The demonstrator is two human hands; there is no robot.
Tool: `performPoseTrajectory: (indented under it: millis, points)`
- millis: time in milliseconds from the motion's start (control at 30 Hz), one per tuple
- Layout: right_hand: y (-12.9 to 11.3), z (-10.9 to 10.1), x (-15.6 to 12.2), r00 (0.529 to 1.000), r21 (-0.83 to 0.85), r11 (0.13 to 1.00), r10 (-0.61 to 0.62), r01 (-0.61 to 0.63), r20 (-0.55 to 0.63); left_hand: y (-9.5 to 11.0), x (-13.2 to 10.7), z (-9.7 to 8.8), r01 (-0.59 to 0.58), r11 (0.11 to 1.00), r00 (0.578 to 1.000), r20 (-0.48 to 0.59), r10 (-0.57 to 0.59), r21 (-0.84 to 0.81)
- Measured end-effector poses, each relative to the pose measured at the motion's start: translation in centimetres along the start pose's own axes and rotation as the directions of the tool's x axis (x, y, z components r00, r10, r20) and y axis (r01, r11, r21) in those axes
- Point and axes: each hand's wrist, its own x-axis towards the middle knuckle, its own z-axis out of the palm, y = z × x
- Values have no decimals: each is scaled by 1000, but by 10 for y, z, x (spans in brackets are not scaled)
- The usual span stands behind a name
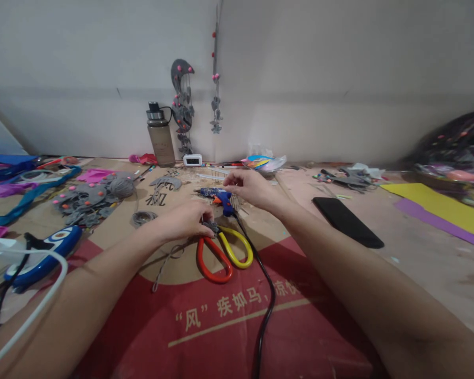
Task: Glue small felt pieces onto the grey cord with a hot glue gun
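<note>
My left hand [188,220] is closed in a pinch on a small grey felt piece [210,227]. A thin grey cord [166,263] trails on the cardboard below that hand. Just beneath its fingers lie scissors with one red and one yellow handle loop [237,265]; their blades are hidden. Beyond them a blue glue gun [227,206] with an orange trigger rests on the board, its black cable running toward me. Above and right of the glue gun is my right hand [248,187], fingers curled together; whatever is between them is too small to make out.
Red-and-tan cardboard [229,337] covers the table. To the left are grey yarn pieces with pompoms [89,197] and a blue power strip [69,242]. A bottle [161,139] and small clock [192,160] stand behind. At right lie a black phone [345,221] and yellow sheet [438,205].
</note>
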Motion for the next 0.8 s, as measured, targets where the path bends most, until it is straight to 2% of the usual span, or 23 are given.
performPoseTrajectory:
  millis: [133, 200, 267, 400, 500, 567, 633, 733, 800]
  points:
    - [-2, 9, -4, 974, -149, 984, -62, 96, 218, -5, 3, -3, 10, 997, 1000, 19, -9, -72]
    - [-4, 16, -7, 947, -248, 954, -85, 167, 311, -8, 2, -7, 47, 984, 998, 49, -40, -172]
    - [-4, 23, -10, 931, -387, 895, -76, 222, 357, -10, 0, -12, 96, 946, 995, 64, -80, -308]
    - [-6, 37, -19, 941, -565, 781, -86, 268, 327, -12, -3, -18, 146, 768, 979, -22, -203, -624]
    - [-9, 44, -24, 943, -595, 754, -100, 279, 317, -13, -1, -15, 120, 613, 962, -60, -265, -781]
    - [-11, 45, -24, 956, -566, 786, -104, 248, 274, -15, 1, -12, 97, 529, 954, -71, -290, -843]
    - [-11, 45, -22, 979, -469, 867, -90, 168, 184, -16, 3, -11, 74, 463, 950, -79, -302, -883]
    - [-9, 43, -15, 999, -159, 987, -29, 33, 25, -18, 5, -11, 34, 386, 945, -96, -312, -922]
    - [-8, 41, -10, 996, 122, 992, 33, -23, -78, -20, 5, -11, 19, 363, 939, -108, -326, -932]
